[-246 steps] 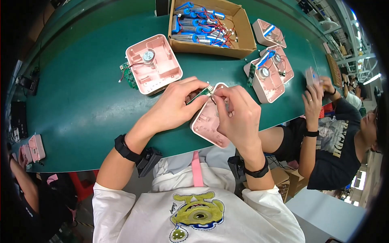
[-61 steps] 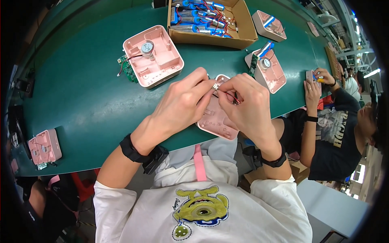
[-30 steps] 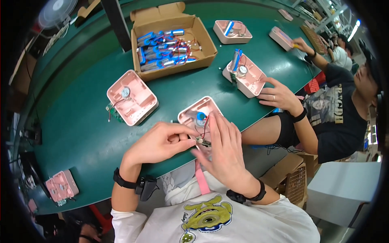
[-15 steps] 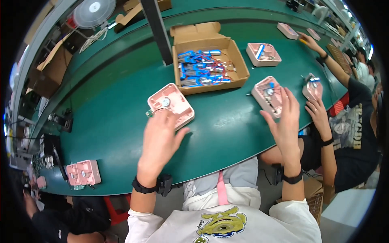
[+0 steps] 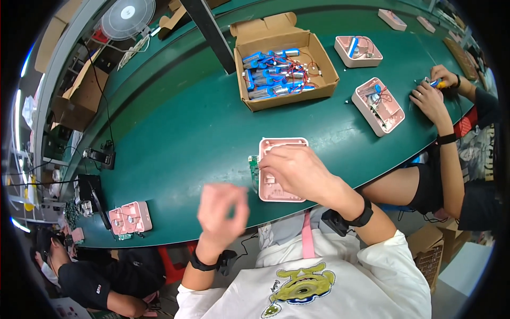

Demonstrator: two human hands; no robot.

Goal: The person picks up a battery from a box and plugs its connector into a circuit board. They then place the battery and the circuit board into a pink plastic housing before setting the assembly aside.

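Note:
In front of me a pink plastic housing (image 5: pixel 284 198) lies with its hollow side up on the green table. My right hand (image 5: pixel 305 170) reaches over it, its fingers pinched together at the housing's left wall; what they hold is hidden. A small green circuit board (image 5: pixel 254 169) hangs outside that wall, close to those fingertips. My left hand (image 5: pixel 223 212) hovers to the lower left of the housing, apart from it. Its fingers are curled but smeared by motion, and no object shows in it.
An open cardboard box (image 5: pixel 289 98) of blue-wrapped batteries with red wires stands behind. Pink housings with parts inside sit at right (image 5: pixel 378 106), back right (image 5: pixel 358 53) and far left (image 5: pixel 130 217). A co-worker's hands (image 5: pixel 433 98) work at the right edge. A dark post (image 5: pixel 210 37) rises behind.
The housing at my left hand has moved right and nearer and is turned. My right hand has left the right-hand housing and come over this one. My left hand has let go and drawn back.

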